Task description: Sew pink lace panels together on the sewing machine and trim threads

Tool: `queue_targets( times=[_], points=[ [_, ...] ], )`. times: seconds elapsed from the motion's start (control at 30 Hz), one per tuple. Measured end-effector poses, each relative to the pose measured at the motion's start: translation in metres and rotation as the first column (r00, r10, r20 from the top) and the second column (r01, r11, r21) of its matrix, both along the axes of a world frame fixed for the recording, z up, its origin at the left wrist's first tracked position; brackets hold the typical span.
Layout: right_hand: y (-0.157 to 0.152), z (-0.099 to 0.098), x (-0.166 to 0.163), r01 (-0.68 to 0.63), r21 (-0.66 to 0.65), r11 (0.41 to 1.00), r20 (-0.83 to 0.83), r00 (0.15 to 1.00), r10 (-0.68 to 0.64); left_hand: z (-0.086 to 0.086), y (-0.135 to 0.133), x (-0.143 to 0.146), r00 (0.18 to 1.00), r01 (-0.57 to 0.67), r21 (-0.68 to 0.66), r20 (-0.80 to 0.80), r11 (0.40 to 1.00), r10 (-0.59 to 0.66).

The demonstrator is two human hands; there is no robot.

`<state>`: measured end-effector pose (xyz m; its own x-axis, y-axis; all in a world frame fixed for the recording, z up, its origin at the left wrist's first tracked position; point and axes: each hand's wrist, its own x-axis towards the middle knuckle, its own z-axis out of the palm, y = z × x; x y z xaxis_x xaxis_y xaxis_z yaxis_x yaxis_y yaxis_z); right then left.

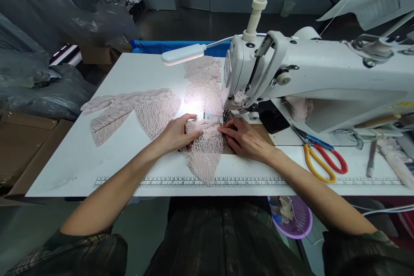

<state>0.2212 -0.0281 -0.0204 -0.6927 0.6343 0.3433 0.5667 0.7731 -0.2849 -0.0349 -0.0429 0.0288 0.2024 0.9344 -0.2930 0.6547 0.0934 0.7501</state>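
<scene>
A pale pink lace piece [204,159] lies in front of the sewing machine [250,69], its pointed end hanging toward the table's front edge. My left hand [177,134] grips its left side, thumb on top and the fingers curled partly beneath. On the lace's right edge, close to the presser foot [223,117], the bent fingers of my right hand [244,138] pinch the fabric. More lace [204,88] stretches behind the needle area under the lamp's glare. Another lace piece [155,110] rests flat on the table to the left.
A lamp [183,54] hangs over the work. Right of my right hand are a black phone [273,116], yellow-handled scissors [318,164] and red-handled scissors [336,159]. A printed ruler strip [252,182] runs along the front edge. A purple basket [299,224] stands below.
</scene>
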Motion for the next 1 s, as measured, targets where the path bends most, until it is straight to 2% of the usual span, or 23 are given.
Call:
queue_targets(
  times=[0.17, 0.27, 0.47, 0.6, 0.77, 1.0],
  points=[
    [0.001, -0.009, 0.002, 0.031, -0.046, 0.998, -0.136, 0.990, -0.037, -0.003, 0.000, 0.001, 0.993, 0.058, 0.064, -0.106, 0.996, -0.051],
    [0.000, -0.007, 0.002, 0.043, -0.099, 0.994, -0.187, 0.981, -0.061, -0.006, 0.001, 0.002, 0.994, 0.053, 0.067, -0.098, 0.996, -0.046],
    [-0.003, -0.002, 0.001, -0.005, -0.059, 0.998, -0.063, 0.998, 0.001, -0.007, 0.002, 0.008, 0.996, 0.015, 0.071, -0.094, 0.997, -0.008],
    [-0.002, -0.006, 0.004, -0.013, -0.080, 0.997, -0.134, 0.991, 0.002, -0.005, 0.003, 0.009, 0.994, -0.007, 0.062, -0.112, 0.998, 0.014],
    [-0.001, -0.007, 0.007, -0.034, -0.090, 0.995, -0.205, 0.979, 0.015, -0.007, 0.004, 0.005, 0.994, 0.046, 0.035, -0.104, 0.998, -0.042],
    [-0.003, -0.006, 0.005, -0.034, -0.044, 0.998, -0.115, 0.993, 0.028, -0.011, 0.003, 0.004, 0.998, 0.027, 0.040, -0.055, 0.999, -0.025]
  ],
)
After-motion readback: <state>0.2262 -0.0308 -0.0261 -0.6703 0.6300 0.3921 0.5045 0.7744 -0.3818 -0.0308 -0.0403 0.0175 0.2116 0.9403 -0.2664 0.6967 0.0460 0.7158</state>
